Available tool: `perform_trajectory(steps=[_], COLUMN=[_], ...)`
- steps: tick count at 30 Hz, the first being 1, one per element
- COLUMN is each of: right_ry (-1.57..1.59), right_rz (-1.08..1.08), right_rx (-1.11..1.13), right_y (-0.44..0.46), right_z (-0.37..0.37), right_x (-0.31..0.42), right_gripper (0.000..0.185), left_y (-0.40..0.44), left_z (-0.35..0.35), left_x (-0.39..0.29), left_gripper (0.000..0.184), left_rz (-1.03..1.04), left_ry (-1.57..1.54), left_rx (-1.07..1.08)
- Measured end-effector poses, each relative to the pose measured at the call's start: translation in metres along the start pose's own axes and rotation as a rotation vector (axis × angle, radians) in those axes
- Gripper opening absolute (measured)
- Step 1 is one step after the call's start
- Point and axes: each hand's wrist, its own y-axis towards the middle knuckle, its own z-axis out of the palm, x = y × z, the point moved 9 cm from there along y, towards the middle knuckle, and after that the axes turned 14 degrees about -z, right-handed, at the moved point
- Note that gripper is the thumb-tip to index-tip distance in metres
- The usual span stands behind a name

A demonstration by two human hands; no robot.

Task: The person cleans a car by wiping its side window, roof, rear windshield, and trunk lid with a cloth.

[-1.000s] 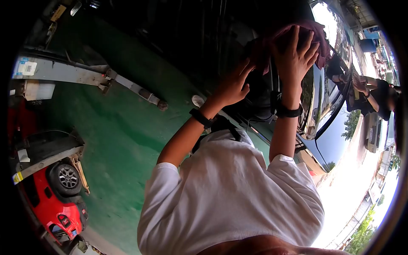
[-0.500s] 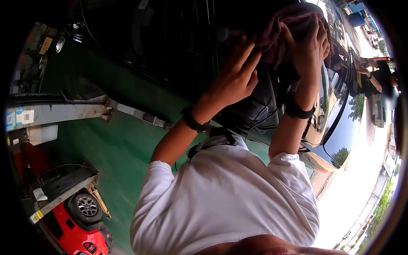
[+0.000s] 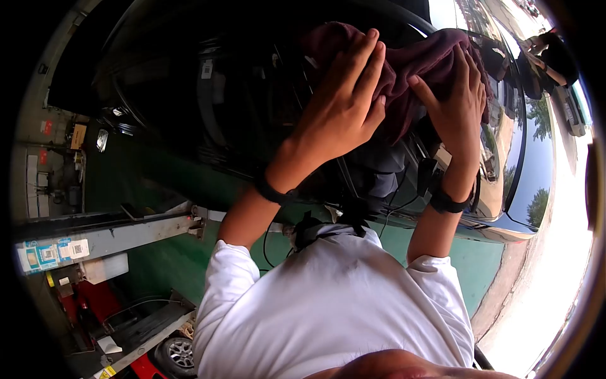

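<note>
A dark maroon cloth [image 3: 404, 66] lies bunched across the shiny black side of a car [image 3: 246, 82], near its windows. My left hand [image 3: 347, 95] rests on the cloth's left part, fingers stretched out flat and thumb apart. On the right part, my right hand [image 3: 453, 117] presses down with curved fingers and gathers a fold of cloth between thumb and fingers. Dark bands circle both wrists. The fingertips of the right hand partly merge with the folds.
A grey metal lift arm [image 3: 126, 237] with stickers reaches in from the left over the green floor [image 3: 189, 265]. A red vehicle's wheel [image 3: 178, 355] shows at lower left. Another person [image 3: 555, 60] stands beyond the car at upper right. Cables hang near my waist.
The view has turned and shifted. The cloth is spread wider to the left, and my left hand, beside its edge before, now lies on it. My right hand remains on the cloth.
</note>
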Motion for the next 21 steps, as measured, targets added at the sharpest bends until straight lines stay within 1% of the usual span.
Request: perform_trajectory(steps=[2, 4, 5, 9, 11, 12, 14, 15, 18, 20, 21], right_ry=[0.022, 0.165, 0.166, 0.031, 0.011, -0.004, -0.083, -0.101, -0.065, -0.035, 0.006], right_rz=[-0.009, -0.113, -0.109, -0.101, -0.097, -0.090, -0.042, -0.038, -0.181, -0.250, -0.253], right_rx=[0.007, -0.032, -0.029, 0.003, 0.020, 0.017, 0.145, 0.149, 0.011, 0.001, -0.043], right_y=[0.008, 0.018, 0.022, 0.036, 0.049, 0.057, 0.077, 0.086, 0.109, 0.119, 0.124], right_z=[0.003, 0.007, 0.007, 0.021, 0.023, 0.021, 0.030, 0.031, 0.034, 0.047, 0.051], right_x=[-0.011, -0.009, -0.006, 0.007, 0.026, 0.038, 0.061, 0.074, 0.136, 0.169, 0.184], right_gripper=[0.100, 0.097, 0.093, 0.095, 0.070, 0.070, 0.066, 0.066, 0.060, 0.052, 0.048], left_y=[-0.001, -0.003, -0.004, -0.007, -0.009, -0.008, -0.006, -0.007, -0.012, -0.015, -0.020], left_z=[0.004, 0.001, 0.000, -0.020, -0.033, -0.039, -0.052, -0.056, -0.069, -0.086, -0.094], left_x=[-0.005, 0.002, 0.005, 0.038, 0.054, 0.062, 0.074, 0.080, 0.104, 0.127, 0.139], left_gripper=[0.081, 0.081, 0.081, 0.080, 0.079, 0.078, 0.077, 0.076, 0.073, 0.071, 0.071], left_rz=[0.042, 0.073, 0.097, 0.083, 0.085, 0.091, 0.094, 0.078, 0.047, -0.034, -0.060], left_ry=[-0.055, -0.085, -0.099, -0.074, -0.045, -0.006, 0.001, 0.019, -0.004, 0.080, 0.114], left_rx=[0.076, 0.100, 0.120, 0.097, 0.102, 0.094, 0.086, 0.083, 0.075, -0.020, -0.012])
